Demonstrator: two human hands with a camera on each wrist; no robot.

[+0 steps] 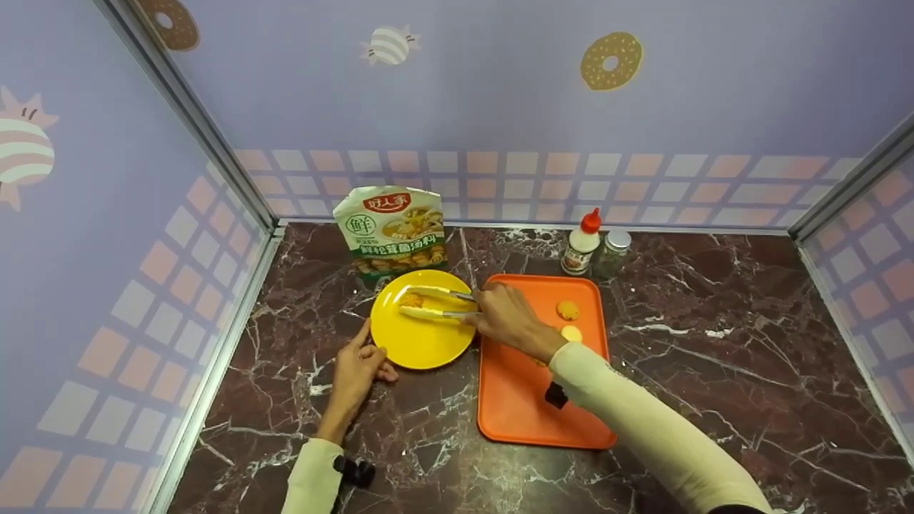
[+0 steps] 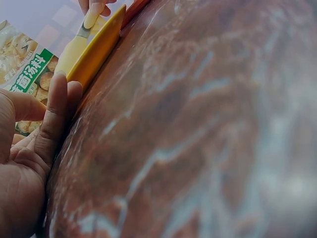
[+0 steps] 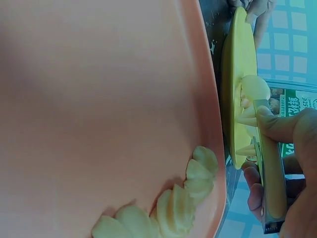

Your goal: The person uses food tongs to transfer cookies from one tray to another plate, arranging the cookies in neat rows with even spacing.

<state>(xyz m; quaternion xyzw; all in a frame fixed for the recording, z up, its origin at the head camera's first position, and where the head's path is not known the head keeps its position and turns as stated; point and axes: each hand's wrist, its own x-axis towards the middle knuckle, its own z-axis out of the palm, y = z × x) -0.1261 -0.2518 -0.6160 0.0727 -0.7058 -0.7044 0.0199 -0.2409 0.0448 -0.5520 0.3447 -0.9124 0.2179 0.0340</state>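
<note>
My right hand (image 1: 485, 314) grips a pair of yellow-tipped tongs (image 1: 437, 303) that reach left over a yellow plate (image 1: 421, 346). The tong tips sit around a small pale orange food piece (image 1: 410, 300) at the plate's far side; in the right wrist view that food piece (image 3: 255, 88) lies between the tong arms (image 3: 270, 168). My left hand (image 1: 373, 351) rests on the marble counter with its fingers (image 2: 54, 114) straight against the plate rim (image 2: 96, 49). Two more round pieces (image 1: 568, 310) lie on an orange tray (image 1: 532, 400) under my right forearm.
A soup-mix packet (image 1: 393, 228) stands behind the plate. A red-capped bottle (image 1: 582, 243) and a small jar (image 1: 613, 253) stand behind the tray. Scalloped pale pieces (image 3: 173, 210) lie at the tray's edge. Wall panels close in the dark marble counter (image 1: 714, 343).
</note>
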